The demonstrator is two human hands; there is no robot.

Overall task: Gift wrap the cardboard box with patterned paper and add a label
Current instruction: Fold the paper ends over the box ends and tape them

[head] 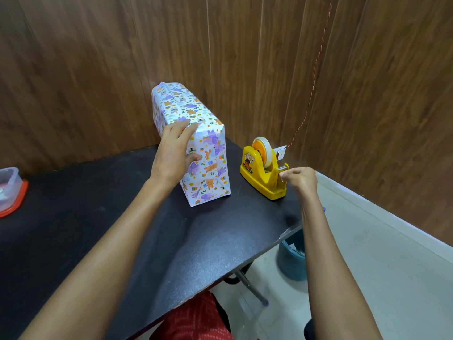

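The box (208, 165), wrapped in white paper with purple and orange animal prints, stands upright on the black table (122, 241). My left hand (174, 153) presses flat against its near left side, fingers straight over the folded end flap and top edge. To the right stands a yellow tape dispenser (263, 168) with a roll of clear tape. My right hand (300, 179) pinches the tape end at the dispenser's cutter. A small white tag (280, 152) on a red-orange string lies just behind the dispenser.
A clear plastic container with an orange lid (9, 190) sits at the table's left edge. The red-orange string (316, 74) runs up the wooden wall. A blue bin (293, 258) stands on the floor below the table's right corner. My red-clothed lap is below.
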